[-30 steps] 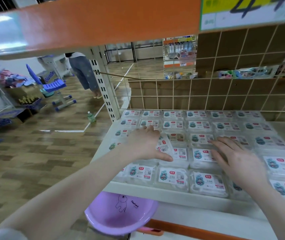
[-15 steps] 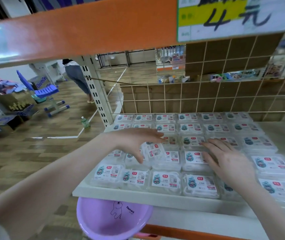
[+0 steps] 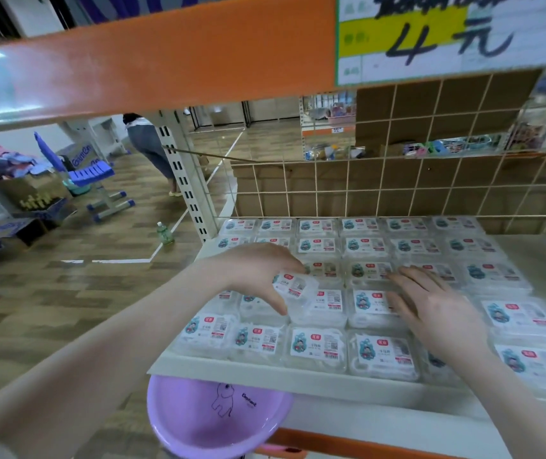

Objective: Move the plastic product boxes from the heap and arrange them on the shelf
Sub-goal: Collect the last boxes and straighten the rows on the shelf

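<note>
Several clear plastic product boxes with white cartoon labels lie in rows on the white shelf (image 3: 298,376). My left hand (image 3: 258,270) grips one tilted box (image 3: 295,288), raised a little above the rows at the shelf's left middle. My right hand (image 3: 430,306) lies flat with straight fingers on the boxes to the right of it, touching a box (image 3: 372,304) in the middle row. The boxes under both hands are partly hidden.
An orange shelf beam (image 3: 165,58) with a price sign (image 3: 447,34) hangs overhead. A wire grid (image 3: 397,180) backs the shelf. A purple basin (image 3: 212,415) sits below the front edge. A person (image 3: 149,144) stands on the wooden floor at left, near a blue chair (image 3: 89,173).
My left hand has closed round a box and lifted it, tilted, off the rows. My right hand has stayed flat on the boxes. The view has shifted slightly.
</note>
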### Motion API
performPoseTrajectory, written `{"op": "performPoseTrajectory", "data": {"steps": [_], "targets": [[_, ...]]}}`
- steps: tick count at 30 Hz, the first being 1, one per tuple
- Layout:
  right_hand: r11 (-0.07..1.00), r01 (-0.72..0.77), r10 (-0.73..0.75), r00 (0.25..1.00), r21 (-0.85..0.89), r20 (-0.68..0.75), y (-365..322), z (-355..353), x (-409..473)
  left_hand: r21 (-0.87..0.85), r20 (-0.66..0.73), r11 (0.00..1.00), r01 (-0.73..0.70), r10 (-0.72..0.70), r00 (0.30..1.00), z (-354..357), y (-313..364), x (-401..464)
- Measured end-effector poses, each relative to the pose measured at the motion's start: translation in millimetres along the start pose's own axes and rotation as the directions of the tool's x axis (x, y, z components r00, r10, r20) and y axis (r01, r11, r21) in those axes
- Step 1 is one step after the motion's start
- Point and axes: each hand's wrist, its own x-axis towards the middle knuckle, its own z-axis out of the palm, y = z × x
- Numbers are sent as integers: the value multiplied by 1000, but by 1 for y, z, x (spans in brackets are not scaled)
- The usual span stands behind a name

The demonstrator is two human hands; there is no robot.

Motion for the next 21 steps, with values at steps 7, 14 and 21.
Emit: {"op": "performPoseTrajectory", "data": {"steps": [7, 14, 21], "targets": [[1000, -8, 8, 1000, 17, 19, -3, -2, 1, -60, -168, 987, 150, -158, 973, 22, 25, -40], [999, -30, 26, 996, 40, 90, -2, -1, 1, -77, -182, 962, 261, -271, 945, 53, 53, -58], [997, 5, -5, 1000, 81, 5, 0, 4, 1, -82, -194, 940, 331, -341, 920, 71, 62, -60]]}}
